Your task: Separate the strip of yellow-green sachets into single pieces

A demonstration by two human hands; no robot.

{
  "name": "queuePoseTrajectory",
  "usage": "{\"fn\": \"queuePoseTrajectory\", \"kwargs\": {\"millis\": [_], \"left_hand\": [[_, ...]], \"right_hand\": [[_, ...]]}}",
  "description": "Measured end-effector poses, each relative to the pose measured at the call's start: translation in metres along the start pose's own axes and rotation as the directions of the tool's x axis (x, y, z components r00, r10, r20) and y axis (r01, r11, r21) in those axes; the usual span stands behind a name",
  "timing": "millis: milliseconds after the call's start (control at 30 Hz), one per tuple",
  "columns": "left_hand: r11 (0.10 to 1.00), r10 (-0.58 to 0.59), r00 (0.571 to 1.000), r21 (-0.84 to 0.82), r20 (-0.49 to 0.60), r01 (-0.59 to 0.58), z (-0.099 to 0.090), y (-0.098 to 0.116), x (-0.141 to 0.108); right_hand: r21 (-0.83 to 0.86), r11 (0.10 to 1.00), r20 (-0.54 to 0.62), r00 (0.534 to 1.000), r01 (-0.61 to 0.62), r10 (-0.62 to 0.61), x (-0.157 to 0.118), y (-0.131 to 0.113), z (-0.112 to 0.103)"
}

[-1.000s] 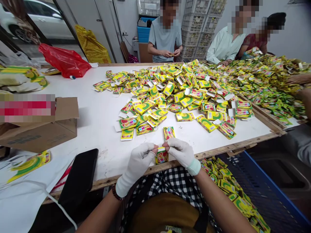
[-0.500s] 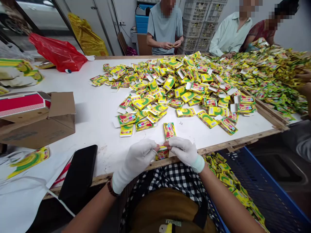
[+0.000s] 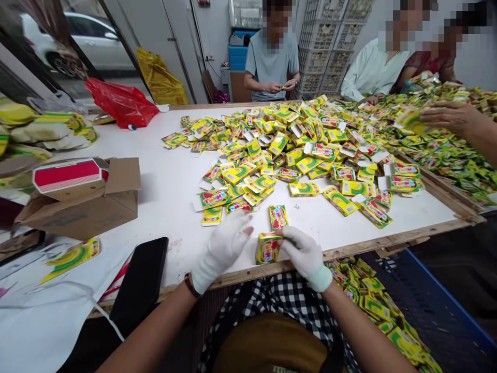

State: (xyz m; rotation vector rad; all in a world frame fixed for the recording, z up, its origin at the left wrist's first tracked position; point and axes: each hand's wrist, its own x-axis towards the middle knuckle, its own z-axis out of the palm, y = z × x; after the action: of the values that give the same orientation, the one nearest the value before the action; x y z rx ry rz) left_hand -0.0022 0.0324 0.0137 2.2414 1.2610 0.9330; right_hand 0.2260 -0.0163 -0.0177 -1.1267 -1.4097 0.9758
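Note:
My left hand (image 3: pixel 225 247), in a white glove with bare fingertips, is raised over the table's front edge with its fingers apart and nothing in them. To its right, my right hand (image 3: pixel 301 251), gloved the same way, pinches the upper right corner of a small yellow-green box (image 3: pixel 267 248) that stands at the front edge. Just behind that box lies another small box (image 3: pixel 278 217), flat on the white table (image 3: pixel 174 189). A large heap of similar boxes (image 3: pixel 279 142) spreads farther back, some with white flaps open.
Left are a black phone (image 3: pixel 142 274), a cardboard box (image 3: pixel 85 207) and a red bag (image 3: pixel 120 101). A blue crate (image 3: pixel 446 295) of small boxes is below right. People sit across the table; another person's hand (image 3: pixel 450 116) holds packets at the right.
My left hand has moved away from my right and opened. The small box now stands in my right hand's fingers. Another person's hand has come in at the right. The view has shifted.

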Motion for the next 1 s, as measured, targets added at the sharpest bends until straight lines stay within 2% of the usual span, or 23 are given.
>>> {"fn": "queuePoseTrajectory", "kwargs": {"millis": [67,133,167,233,267,333,367,400,433,500,567,600,667,700,733,767,833,900,1000], "left_hand": [[0.974,-0.083,0.993,0.203,-0.086,0.099,-0.012,-0.021,0.023],[0.88,-0.187,0.98,0.431,-0.072,0.2,-0.024,-0.045,0.044],[0.812,-0.253,0.967,0.535,-0.039,0.234,-0.03,-0.055,0.052],[0.684,-0.373,0.927,0.683,0.025,0.257,-0.041,-0.068,0.062],[0.651,-0.4,0.915,0.72,0.056,0.241,-0.044,-0.069,0.064],[0.672,-0.358,0.923,0.725,0.137,0.153,-0.047,-0.058,0.059],[0.713,-0.3,0.934,0.696,0.193,0.085,-0.046,-0.048,0.054],[0.76,-0.227,0.942,0.65,0.247,0.012,-0.044,-0.035,0.047],[0.801,-0.156,0.945,0.597,0.289,-0.051,-0.041,-0.022,0.039],[0.846,-0.052,0.941,0.516,0.335,-0.136,-0.031,0.004,0.022],[0.878,0.017,0.956,0.454,0.292,-0.155,-0.02,0.02,0.008],[0.9,0.04,0.976,0.418,0.212,-0.128,-0.015,0.023,0.002],[0.966,0.015,0.998,0.259,-0.061,0.001,-0.005,0.022,-0.007],[0.991,-0.065,0.979,0.105,-0.195,0.087,0.0,0.019,-0.01],[0.982,-0.185,0.946,-0.084,-0.267,0.168,0.005,0.016,-0.013],[0.931,-0.312,0.912,-0.28,-0.266,0.236,0.011,0.014,-0.016],[0.758,-0.475,0.87,-0.562,-0.129,0.331,0.023,0.011,-0.02],[0.647,-0.517,0.856,-0.664,-0.021,0.375,0.033,0.01,-0.023],[0.66,-0.471,0.881,-0.644,0.047,0.387,0.041,0.008,-0.025]], "right_hand": [[0.329,0.929,-0.066,0.978,-0.168,0.2,0.0,-0.007,-0.016],[0.603,0.773,-0.067,0.953,-0.198,0.297,-0.004,-0.015,-0.035],[0.68,0.708,-0.061,0.947,-0.191,0.314,-0.007,-0.018,-0.043],[0.735,0.648,-0.029,0.944,-0.202,0.327,-0.011,-0.021,-0.049],[0.719,0.657,0.003,0.946,-0.227,0.324,-0.012,-0.022,-0.047],[0.571,0.771,0.077,0.953,-0.283,0.293,-0.01,-0.021,-0.035],[0.432,0.864,0.082,0.965,-0.26,0.25,-0.007,-0.021,-0.027],[0.255,0.947,0.072,0.981,-0.194,0.182,-0.003,-0.021,-0.018],[0.063,0.993,0.072,0.993,-0.096,0.092,0.002,-0.022,-0.009],[-0.249,0.962,0.145,0.986,0.115,-0.08,0.011,-0.021,0.006],[-0.387,0.896,0.249,0.96,0.217,-0.125,0.019,-0.018,0.019],[-0.409,0.89,0.271,0.958,0.201,-0.092,0.022,-0.014,0.024],[-0.347,0.935,0.225,0.974,0.072,0.008,0.023,-0.004,0.033],[-0.253,0.967,0.189,0.98,-0.011,0.061,0.023,0.002,0.036],[-0.14,0.987,0.167,0.98,-0.085,0.108,0.021,0.007,0.039],[-0.037,0.989,0.165,0.976,-0.141,0.145,0.02,0.01,0.041],[0.081,0.979,0.188,0.967,-0.19,0.172,0.015,0.014,0.043],[0.087,0.98,0.165,0.973,-0.18,0.164,0.01,0.014,0.041],[0.027,0.995,0.067,0.993,-0.095,0.093,0.005,0.013,0.033]]}}
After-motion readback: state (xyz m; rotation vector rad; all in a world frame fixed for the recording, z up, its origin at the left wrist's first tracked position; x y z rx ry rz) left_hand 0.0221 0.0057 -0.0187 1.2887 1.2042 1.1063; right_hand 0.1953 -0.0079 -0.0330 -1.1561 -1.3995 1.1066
